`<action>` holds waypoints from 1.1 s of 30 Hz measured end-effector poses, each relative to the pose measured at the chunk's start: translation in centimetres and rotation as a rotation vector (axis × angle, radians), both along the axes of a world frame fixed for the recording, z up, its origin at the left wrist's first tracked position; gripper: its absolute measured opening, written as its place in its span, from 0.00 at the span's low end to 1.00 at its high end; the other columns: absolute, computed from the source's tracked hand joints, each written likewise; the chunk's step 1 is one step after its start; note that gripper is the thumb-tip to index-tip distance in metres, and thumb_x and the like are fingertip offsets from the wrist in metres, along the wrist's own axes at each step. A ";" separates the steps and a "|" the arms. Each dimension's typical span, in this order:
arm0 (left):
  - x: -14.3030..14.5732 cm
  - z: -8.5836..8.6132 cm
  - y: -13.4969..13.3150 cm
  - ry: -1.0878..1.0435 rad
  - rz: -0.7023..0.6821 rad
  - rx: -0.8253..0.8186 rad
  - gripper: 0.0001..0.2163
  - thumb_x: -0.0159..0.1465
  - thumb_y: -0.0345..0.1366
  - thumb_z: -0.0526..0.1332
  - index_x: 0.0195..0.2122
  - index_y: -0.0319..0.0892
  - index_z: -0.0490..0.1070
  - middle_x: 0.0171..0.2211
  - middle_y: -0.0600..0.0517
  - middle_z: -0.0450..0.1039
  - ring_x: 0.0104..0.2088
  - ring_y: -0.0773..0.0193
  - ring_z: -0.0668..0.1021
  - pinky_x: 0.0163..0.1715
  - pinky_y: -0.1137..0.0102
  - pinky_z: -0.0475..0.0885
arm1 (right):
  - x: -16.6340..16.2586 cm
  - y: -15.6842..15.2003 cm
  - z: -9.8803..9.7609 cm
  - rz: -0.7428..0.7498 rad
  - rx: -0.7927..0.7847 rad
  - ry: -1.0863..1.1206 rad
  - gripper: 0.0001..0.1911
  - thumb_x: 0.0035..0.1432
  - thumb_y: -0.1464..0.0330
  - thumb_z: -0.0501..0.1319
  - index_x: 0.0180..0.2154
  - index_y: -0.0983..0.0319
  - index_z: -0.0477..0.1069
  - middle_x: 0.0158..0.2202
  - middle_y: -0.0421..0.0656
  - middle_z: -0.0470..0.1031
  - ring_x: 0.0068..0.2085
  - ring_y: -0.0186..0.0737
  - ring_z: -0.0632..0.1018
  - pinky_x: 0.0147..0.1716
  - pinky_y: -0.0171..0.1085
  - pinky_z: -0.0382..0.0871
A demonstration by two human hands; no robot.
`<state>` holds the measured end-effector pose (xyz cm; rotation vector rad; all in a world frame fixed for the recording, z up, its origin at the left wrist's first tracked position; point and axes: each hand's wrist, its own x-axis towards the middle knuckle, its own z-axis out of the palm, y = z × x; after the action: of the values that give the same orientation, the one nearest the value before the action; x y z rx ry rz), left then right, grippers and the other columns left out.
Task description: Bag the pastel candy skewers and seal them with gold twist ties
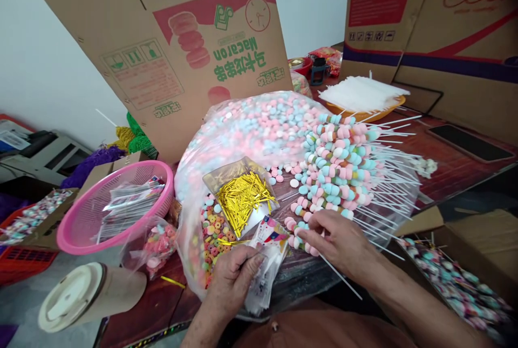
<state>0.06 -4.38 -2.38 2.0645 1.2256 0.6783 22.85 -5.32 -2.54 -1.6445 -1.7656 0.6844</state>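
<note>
My left hand [232,275] is closed, thumb on top, around a stack of clear plastic bags [263,278] with colourful printed ends. Just right of them, my right hand [343,243] pinches a candy skewer [298,226] of pink, blue and green pieces; its white stick slants down under the palm toward me. Behind the right hand lies a heap of similar candy skewers [340,167], sticks pointing right. Beyond the left hand, gold twist ties [245,197] fill a small tray. Ring-shaped candies [214,229] lie left of it under clear plastic.
Loose pink and blue candies [259,127] cover the back of the round work surface. A pink basket [68,229] of wrappers and a lidded cup [117,288] stand left. Cardboard boxes [133,67] rise behind. At right are a phone [471,142] and a box of wrapped skewers [457,278].
</note>
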 end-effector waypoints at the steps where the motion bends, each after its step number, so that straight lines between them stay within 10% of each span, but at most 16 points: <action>1: -0.2 0.1 0.1 0.015 -0.005 -0.012 0.14 0.63 0.38 0.52 0.21 0.40 0.65 0.17 0.56 0.62 0.21 0.70 0.66 0.22 0.76 0.59 | 0.5 -0.3 0.2 0.005 0.046 -0.083 0.16 0.55 0.57 0.56 0.23 0.62 0.65 0.24 0.40 0.66 0.29 0.37 0.67 0.28 0.34 0.59; 7: -0.1 0.8 0.5 0.076 -0.115 -0.137 0.16 0.64 0.40 0.49 0.21 0.40 0.62 0.20 0.55 0.62 0.23 0.69 0.66 0.24 0.76 0.59 | -1.0 -0.7 2.1 0.160 0.043 0.164 0.12 0.54 0.64 0.58 0.40 0.61 0.68 0.37 0.44 0.71 0.37 0.38 0.70 0.35 0.35 0.64; 12: -0.3 0.5 0.1 -0.051 -0.108 -0.251 0.11 0.63 0.42 0.51 0.31 0.41 0.66 0.27 0.54 0.67 0.27 0.68 0.68 0.27 0.75 0.63 | -3.5 0.2 1.8 0.225 0.063 0.285 0.10 0.56 0.68 0.54 0.23 0.62 0.64 0.22 0.37 0.66 0.25 0.31 0.66 0.24 0.30 0.58; 18: -0.3 -0.2 -0.2 -0.015 -0.014 0.045 0.10 0.61 0.36 0.56 0.24 0.40 0.65 0.19 0.55 0.65 0.21 0.70 0.68 0.22 0.77 0.62 | -2.1 -0.5 0.7 0.084 0.083 -0.132 0.23 0.62 0.62 0.47 0.18 0.62 0.62 0.18 0.39 0.65 0.22 0.32 0.66 0.22 0.31 0.57; 25: -1.5 0.9 1.4 -0.063 -0.114 0.320 0.08 0.62 0.31 0.53 0.32 0.41 0.72 0.25 0.51 0.75 0.28 0.66 0.77 0.30 0.75 0.71 | 1.5 -3.2 -1.6 0.084 -0.299 -0.662 0.07 0.51 0.74 0.58 0.31 0.61 0.74 0.26 0.48 0.78 0.31 0.48 0.78 0.27 0.38 0.65; 33: -3.1 1.8 2.2 0.052 -0.138 0.252 0.10 0.62 0.33 0.53 0.38 0.43 0.74 0.32 0.48 0.78 0.34 0.63 0.78 0.36 0.69 0.72 | 7.1 -2.8 0.7 0.114 0.333 -0.290 0.15 0.60 0.69 0.49 0.46 0.55 0.69 0.38 0.44 0.78 0.35 0.41 0.79 0.31 0.36 0.70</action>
<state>-3.03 -2.17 -0.62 2.3622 1.0578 0.7501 29.92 -8.16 -1.84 -1.4770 -2.0607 0.1867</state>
